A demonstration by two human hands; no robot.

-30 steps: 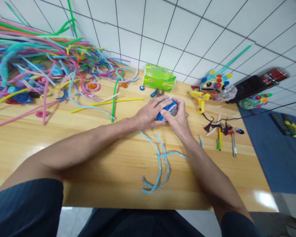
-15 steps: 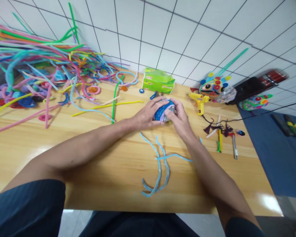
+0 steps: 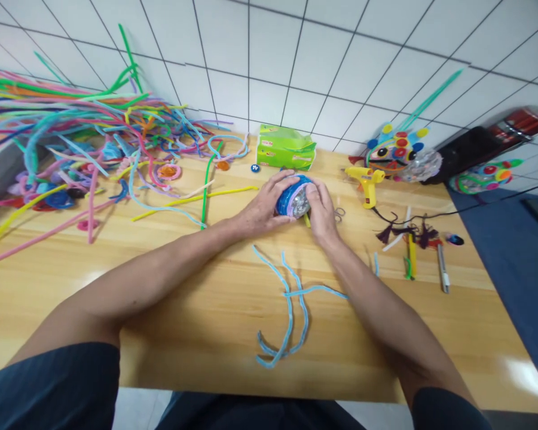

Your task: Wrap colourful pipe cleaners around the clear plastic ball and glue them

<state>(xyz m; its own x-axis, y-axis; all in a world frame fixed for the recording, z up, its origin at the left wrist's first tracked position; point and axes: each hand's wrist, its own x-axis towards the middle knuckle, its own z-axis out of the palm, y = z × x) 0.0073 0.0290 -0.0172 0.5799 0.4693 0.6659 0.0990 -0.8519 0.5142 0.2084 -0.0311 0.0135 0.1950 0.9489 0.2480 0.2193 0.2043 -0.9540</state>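
Note:
Between my two hands is a rounded object (image 3: 301, 203), clear and shiny at its near right side, with blue and lilac pipe cleaners wrapped round it. My left hand (image 3: 265, 204) closes on its left side, fingers over the blue part. On the other side my right hand (image 3: 323, 210) grips it, thumb near the clear end. Light-blue pipe cleaners (image 3: 290, 316) lie loose on the table just below my hands, one crossing two others. Part of a yellow thing (image 3: 307, 220) shows beneath the object.
A heap of coloured pipe cleaners (image 3: 85, 119) spreads over the left. Behind my hands stands a green tissue pack (image 3: 284, 148). To the right are a yellow glue gun (image 3: 366, 184), scissors (image 3: 339, 213), a cutter knife (image 3: 443, 272), tassels (image 3: 425, 233) and a decorated figure (image 3: 397, 156).
Both hands have turned the object slightly, so more of its clear end shows. My right thumb has shifted up and right. Scissor handles now show beside my right hand. The view has shifted a little.

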